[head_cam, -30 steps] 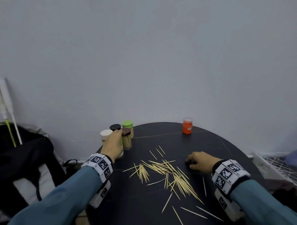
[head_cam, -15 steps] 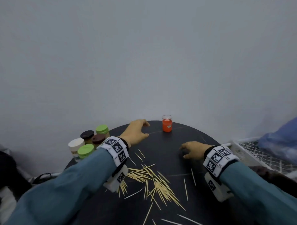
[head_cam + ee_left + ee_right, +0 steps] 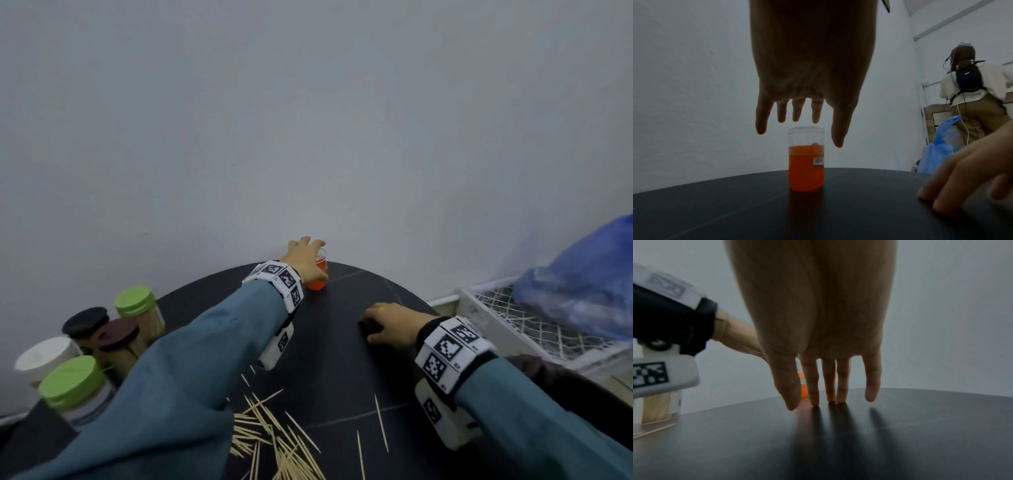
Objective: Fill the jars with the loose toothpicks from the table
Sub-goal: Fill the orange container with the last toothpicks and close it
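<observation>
Left hand [image 3: 809,68] fingers spread over lidless orange jar [image 3: 806,164]; right hand [image 3: 390,323] flat, fingers straight, on table [image 3: 342,359].

In the head view, the left hand [image 3: 303,260] covers most of the orange jar [image 3: 318,281], so we cannot tell if the fingers touch it. The left sleeve [image 3: 191,370] hides part of the toothpick pile [image 3: 274,442], and the bottom edge of the frame cuts the pile. At lower left, the capped jars [image 3: 102,346] are partly hidden behind the sleeve. In the left wrist view, the right hand [image 3: 970,177] at lower right is blurred and cut by the frame edge. In the right wrist view, the thumb and a finger hide nearly all of the orange jar.
</observation>
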Demonstrator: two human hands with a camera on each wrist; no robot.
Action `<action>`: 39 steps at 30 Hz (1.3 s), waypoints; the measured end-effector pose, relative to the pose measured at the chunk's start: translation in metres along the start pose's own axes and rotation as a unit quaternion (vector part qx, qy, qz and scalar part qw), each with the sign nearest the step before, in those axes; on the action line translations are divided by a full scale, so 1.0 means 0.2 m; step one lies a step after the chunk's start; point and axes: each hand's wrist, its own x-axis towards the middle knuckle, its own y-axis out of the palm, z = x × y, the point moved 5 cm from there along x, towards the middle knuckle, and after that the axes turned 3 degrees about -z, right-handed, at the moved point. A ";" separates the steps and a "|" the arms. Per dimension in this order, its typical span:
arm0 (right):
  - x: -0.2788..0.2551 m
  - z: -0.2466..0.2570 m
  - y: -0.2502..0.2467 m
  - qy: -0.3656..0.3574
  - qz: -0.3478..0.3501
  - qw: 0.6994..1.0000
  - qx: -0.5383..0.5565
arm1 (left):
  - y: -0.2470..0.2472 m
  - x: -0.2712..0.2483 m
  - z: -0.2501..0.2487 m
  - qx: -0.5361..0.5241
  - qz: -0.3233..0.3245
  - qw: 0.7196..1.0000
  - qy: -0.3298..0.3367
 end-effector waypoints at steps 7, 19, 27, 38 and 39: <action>0.00 -0.03 -0.01 -0.002 -0.008 1.000 0.016 | 0.06 0.02 0.00 -0.092 -0.027 0.995 -0.016; -0.04 0.03 -0.01 0.020 0.015 0.999 -0.028 | -0.20 -0.31 -0.05 -0.188 -0.111 0.976 0.022; -0.20 0.21 -0.11 -0.005 -0.029 0.999 0.043 | -0.30 -0.77 -0.01 -0.265 -0.137 0.953 0.048; -0.56 0.61 -0.20 -0.099 -0.107 0.895 0.421 | -0.25 -1.26 0.03 -0.306 -0.158 0.937 0.061; -0.58 0.65 -0.19 -0.107 -0.091 0.897 0.419 | -0.24 -1.29 0.03 -0.310 -0.158 0.936 0.062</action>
